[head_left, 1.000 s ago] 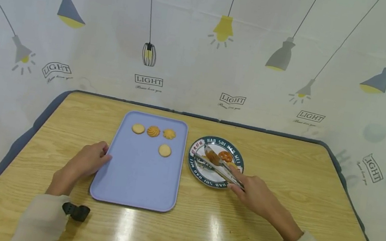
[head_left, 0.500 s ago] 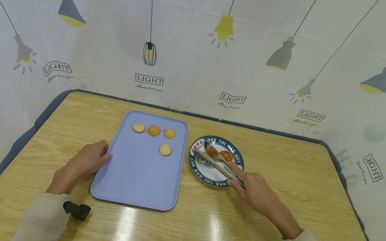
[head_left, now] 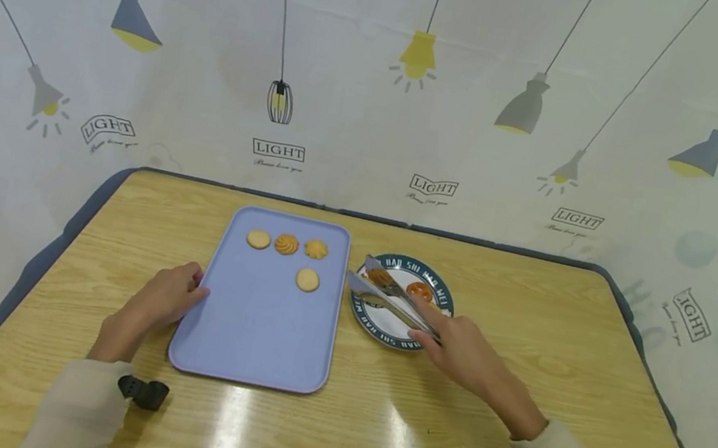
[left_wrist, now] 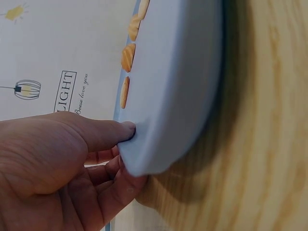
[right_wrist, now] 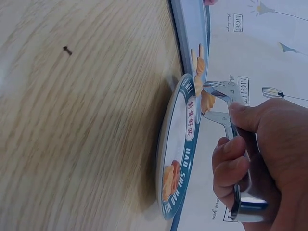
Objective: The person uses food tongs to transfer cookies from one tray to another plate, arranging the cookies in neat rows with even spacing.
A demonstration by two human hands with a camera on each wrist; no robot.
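My left hand pinches the left edge of a lavender tray; in the left wrist view the thumb lies on top and fingers curl underneath. Metal tongs are gripped in my right hand. Between their tips sits an orange-brown cookie, held above the left rim of a green-and-white plate. On the plate lies a reddish pretzel-shaped cookie, with a paler yellowish cookie beside it in the right wrist view. The hand and tongs partly cover the plate.
Along the tray's far end lie a round cookie, a swirl cookie and a flower-shaped cookie. Another round cookie lies below the flower one. A wooden table carries everything, with a lamp-printed curtain behind.
My right hand has moved left with the tongs, carrying the cookie from over the plate's middle to its left rim. My left hand stays at the tray's edge.
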